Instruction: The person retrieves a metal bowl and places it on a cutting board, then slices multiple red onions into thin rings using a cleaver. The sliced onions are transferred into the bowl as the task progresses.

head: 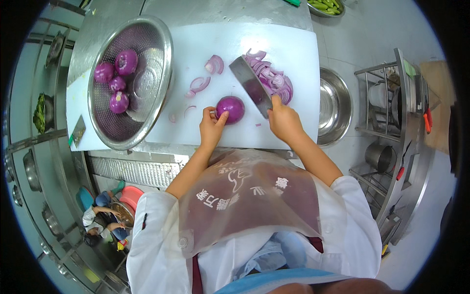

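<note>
My left hand point(212, 126) holds a purple onion half point(230, 110), rounded side up, on the white cutting board point(191, 36). In my right hand point(285, 119) is the handle of a cleaver point(251, 86). Its broad blade points away from me and to the left, along the near-left side of a pile of sliced red onion point(273, 77). A few loose onion slices point(200, 84) and a small wedge piece point(214, 64) lie left of the blade. The cleaver's handle is mostly hidden by my fingers.
On the left of the board stands a perforated steel colander point(167, 73) with several peeled onions point(126, 62). A steel basin point(334, 106) is below the right edge. Racks of pans flank both sides, and a person point(104, 220) sits low at left.
</note>
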`<state>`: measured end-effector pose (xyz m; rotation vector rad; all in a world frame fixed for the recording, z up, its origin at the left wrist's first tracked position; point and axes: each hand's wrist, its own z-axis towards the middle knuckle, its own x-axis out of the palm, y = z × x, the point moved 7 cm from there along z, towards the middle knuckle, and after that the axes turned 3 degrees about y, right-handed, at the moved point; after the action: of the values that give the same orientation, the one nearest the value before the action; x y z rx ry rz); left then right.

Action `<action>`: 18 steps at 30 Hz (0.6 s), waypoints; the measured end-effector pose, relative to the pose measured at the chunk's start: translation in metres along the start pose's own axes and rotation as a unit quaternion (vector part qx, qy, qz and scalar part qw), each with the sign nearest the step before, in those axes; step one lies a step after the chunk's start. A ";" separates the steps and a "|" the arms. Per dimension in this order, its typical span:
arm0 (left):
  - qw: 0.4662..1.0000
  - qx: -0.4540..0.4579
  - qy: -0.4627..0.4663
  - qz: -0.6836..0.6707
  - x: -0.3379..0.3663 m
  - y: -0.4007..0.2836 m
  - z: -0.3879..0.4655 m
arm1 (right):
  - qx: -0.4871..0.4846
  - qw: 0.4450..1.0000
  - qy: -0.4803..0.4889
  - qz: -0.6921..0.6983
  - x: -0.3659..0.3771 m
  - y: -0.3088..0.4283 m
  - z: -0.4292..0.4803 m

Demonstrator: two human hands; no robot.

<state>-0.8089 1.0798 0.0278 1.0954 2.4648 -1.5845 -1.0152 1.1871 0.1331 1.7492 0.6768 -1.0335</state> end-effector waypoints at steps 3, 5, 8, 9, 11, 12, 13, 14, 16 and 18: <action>0.947 0.192 -0.060 0.249 -0.002 -0.018 -0.012 | -0.052 0.998 0.028 0.005 0.001 0.020 -0.021; 0.961 0.181 -0.047 0.206 -0.003 -0.016 -0.011 | -0.090 0.994 0.066 -0.023 0.002 0.028 -0.028; 0.968 0.183 -0.033 0.169 0.000 -0.015 -0.010 | -0.168 0.976 0.102 -0.097 -0.004 0.032 -0.030; 0.970 0.173 -0.030 0.169 0.001 -0.012 -0.009 | -0.162 0.973 0.125 -0.104 -0.004 0.029 -0.027; 0.971 0.168 -0.029 0.170 0.002 -0.007 -0.007 | -0.137 0.964 0.183 -0.137 0.003 0.024 -0.022; 0.969 0.173 -0.030 0.172 0.001 -0.006 -0.006 | -0.133 0.967 0.181 -0.118 0.005 0.025 -0.017; 0.967 0.184 -0.033 0.172 0.001 -0.006 -0.007 | -0.124 0.969 0.187 -0.105 0.011 0.028 -0.012; 0.965 0.183 -0.030 0.185 0.001 -0.006 -0.006 | -0.114 0.971 0.182 -0.101 0.018 0.031 -0.008; 0.956 0.212 -0.030 0.203 0.001 -0.011 -0.006 | -0.103 0.980 0.146 -0.089 0.041 0.047 0.001; 0.957 0.210 -0.018 0.201 0.000 -0.016 -0.007 | -0.107 0.984 0.116 -0.081 0.054 0.050 0.006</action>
<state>-0.8154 1.0815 0.0441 1.4797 1.7589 -1.9956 -0.9507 1.1619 0.1074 1.6595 1.0524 -0.8357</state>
